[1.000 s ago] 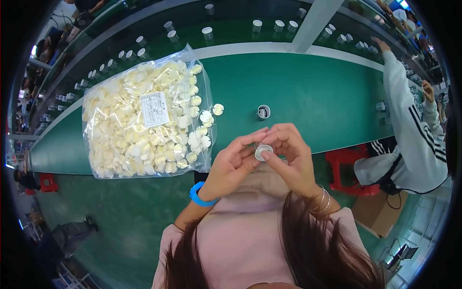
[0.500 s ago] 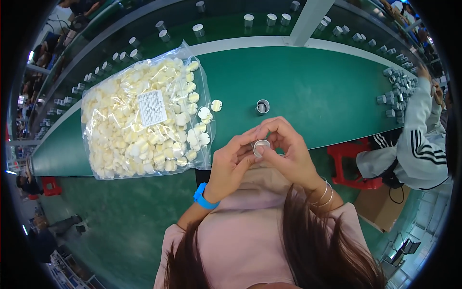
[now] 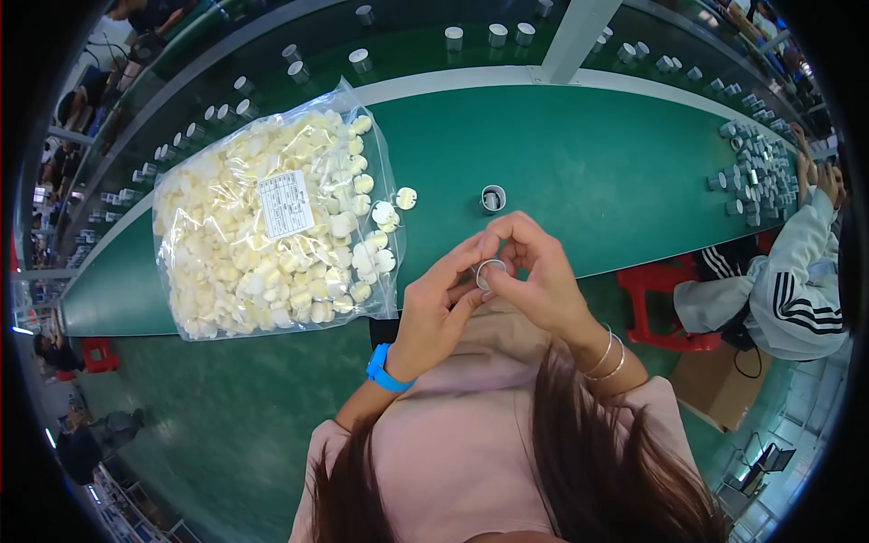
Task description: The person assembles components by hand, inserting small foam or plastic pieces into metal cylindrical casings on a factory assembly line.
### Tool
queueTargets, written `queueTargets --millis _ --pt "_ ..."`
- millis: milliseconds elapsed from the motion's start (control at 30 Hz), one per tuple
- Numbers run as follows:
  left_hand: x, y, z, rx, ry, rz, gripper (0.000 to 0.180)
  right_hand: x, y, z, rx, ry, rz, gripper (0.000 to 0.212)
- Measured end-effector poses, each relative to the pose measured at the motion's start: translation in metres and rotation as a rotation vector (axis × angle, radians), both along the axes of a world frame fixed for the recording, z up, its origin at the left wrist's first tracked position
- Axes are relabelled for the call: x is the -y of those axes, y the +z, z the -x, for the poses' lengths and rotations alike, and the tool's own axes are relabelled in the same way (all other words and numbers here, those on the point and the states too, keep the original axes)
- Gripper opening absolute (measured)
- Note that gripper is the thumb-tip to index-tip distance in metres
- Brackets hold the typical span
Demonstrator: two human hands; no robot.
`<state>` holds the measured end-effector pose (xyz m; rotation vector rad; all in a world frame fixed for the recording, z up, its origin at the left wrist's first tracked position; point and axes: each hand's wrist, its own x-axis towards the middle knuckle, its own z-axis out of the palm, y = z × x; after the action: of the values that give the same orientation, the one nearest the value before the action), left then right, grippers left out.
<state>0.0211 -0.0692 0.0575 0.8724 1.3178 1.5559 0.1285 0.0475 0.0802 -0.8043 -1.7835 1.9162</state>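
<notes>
In front of my chest both hands hold a small round silver cup (image 3: 486, 279) by its rim and side. My left hand (image 3: 433, 317) wraps its fingers around one side of it. My right hand (image 3: 548, 288) presses a thumb against its rim, with the other fingers curled over the far side. The cup's lower part is hidden by my fingers. Just beyond my hands, another silver cup (image 3: 492, 200) stands on the green table with something dark inside. A pale round disc (image 3: 406, 198) lies beside the bag to the left.
A large clear bag (image 3: 244, 235) of pale yellow discs covers the table's left part. Several silver cups stand on a dark strip (image 3: 407, 59) behind the table. More cups (image 3: 756, 172) crowd the right end near a co-worker's grey sleeve (image 3: 801, 262). A red stool (image 3: 656, 299) stands below.
The cups on the strip behind have shifted slightly left. My right thumb has moved a little over the cup. At the right, the co-worker's raised arm has come down.
</notes>
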Motion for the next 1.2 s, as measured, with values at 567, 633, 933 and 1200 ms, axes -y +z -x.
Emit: queueTargets --millis 567,633,933,1200 --pt "0.008 0.009 0.016 0.447 -0.006 0.011 0.042 0.007 0.018 -0.002 0.015 0.137 -0.600 0.045" --pt "0.008 0.012 0.016 0.496 -0.028 0.025 0.041 0.008 0.014 -0.003 0.018 0.119 -0.677 0.046" --pt "-0.001 0.017 -0.001 0.187 0.115 0.070 0.023 0.027 0.001 -0.001 0.056 -0.056 -0.892 0.045" --pt "0.002 0.014 0.002 0.081 0.024 0.219 0.016 0.029 -0.004 -0.002 0.043 -0.056 -0.783 0.045"
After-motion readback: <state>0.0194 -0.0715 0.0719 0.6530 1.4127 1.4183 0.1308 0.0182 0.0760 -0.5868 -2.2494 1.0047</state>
